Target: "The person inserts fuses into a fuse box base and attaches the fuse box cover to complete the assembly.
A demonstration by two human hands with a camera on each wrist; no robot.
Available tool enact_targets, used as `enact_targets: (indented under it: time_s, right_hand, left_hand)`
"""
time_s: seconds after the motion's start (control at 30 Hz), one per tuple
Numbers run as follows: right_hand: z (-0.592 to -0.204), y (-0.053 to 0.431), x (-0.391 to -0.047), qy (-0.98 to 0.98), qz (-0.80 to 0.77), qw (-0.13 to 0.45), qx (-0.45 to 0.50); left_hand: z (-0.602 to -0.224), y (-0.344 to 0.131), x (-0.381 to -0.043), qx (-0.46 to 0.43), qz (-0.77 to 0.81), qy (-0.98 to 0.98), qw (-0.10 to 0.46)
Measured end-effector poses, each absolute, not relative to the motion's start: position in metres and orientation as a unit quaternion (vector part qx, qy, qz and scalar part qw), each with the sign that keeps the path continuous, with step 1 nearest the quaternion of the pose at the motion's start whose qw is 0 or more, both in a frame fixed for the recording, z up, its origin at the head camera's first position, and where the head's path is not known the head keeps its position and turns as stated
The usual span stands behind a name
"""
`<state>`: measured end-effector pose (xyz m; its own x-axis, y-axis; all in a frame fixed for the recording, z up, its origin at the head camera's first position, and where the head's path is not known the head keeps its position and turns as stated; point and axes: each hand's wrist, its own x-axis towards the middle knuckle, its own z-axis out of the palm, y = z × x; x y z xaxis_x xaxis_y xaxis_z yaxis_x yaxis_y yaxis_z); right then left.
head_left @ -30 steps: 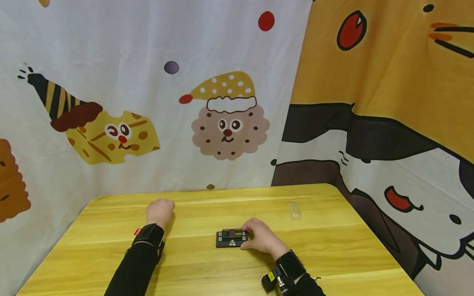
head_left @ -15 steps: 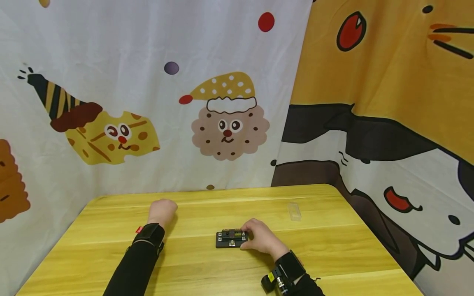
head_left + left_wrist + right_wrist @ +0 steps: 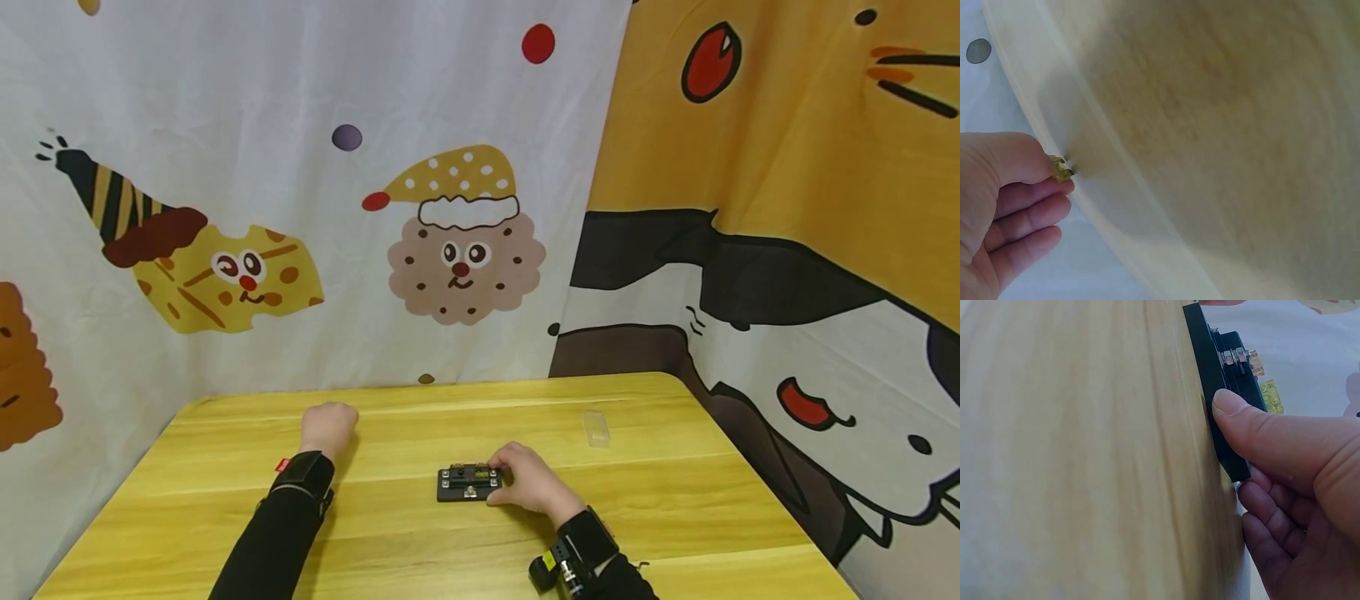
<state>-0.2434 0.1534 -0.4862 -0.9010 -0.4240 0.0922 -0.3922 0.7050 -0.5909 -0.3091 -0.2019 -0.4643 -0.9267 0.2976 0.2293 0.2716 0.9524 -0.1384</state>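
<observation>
In the head view, a black fuse block (image 3: 459,492) with several metal terminals lies on the wooden table in front of me. My right hand (image 3: 531,482) grips its right end. The right wrist view shows my thumb on the block's side, with a yellow fuse (image 3: 1270,397) and an orange-pink one (image 3: 1256,364) standing out of its top. Further left, my left hand (image 3: 327,430) is held apart from the block. Between its thumb and forefinger it pinches a small yellow translucent blade fuse (image 3: 1060,170), whose two prongs point outward in the left wrist view.
A clear plastic cover (image 3: 597,429) lies on the table (image 3: 405,550) at the back right, beyond my right hand. Printed curtains (image 3: 300,75) hang directly behind the table's far edge and along its right side.
My left hand has shifted slightly to the right. The right hand and the fuse block stay where they were.
</observation>
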Motion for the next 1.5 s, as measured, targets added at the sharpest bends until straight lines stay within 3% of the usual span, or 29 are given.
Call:
enact_targets:
  time_s: [0.3,0.7,1.13,1.5]
  right_hand:
    - [-0.486,0.153,-0.244,0.924,-0.315,0.031,-0.215]
    - [-0.486,0.154,-0.245,0.923,-0.315,0.030,-0.217]
    - [-0.484,0.152,-0.245,0.922,-0.320,0.032,-0.216]
    - [-0.484,0.153,-0.243,0.921,-0.323,0.033,-0.214]
  left_hand:
    - [-0.459,-0.200,-0.308,-0.128,0.002,-0.984,0.121]
    - [-0.433,-0.172,-0.301,-0.167,-0.048,-0.981,0.089]
    - [-0.421,-0.146,-0.290,-0.261,-0.097,-0.957,0.079]
    - [-0.406,-0.110,-0.267,-0.367,-0.062,-0.919,0.128]
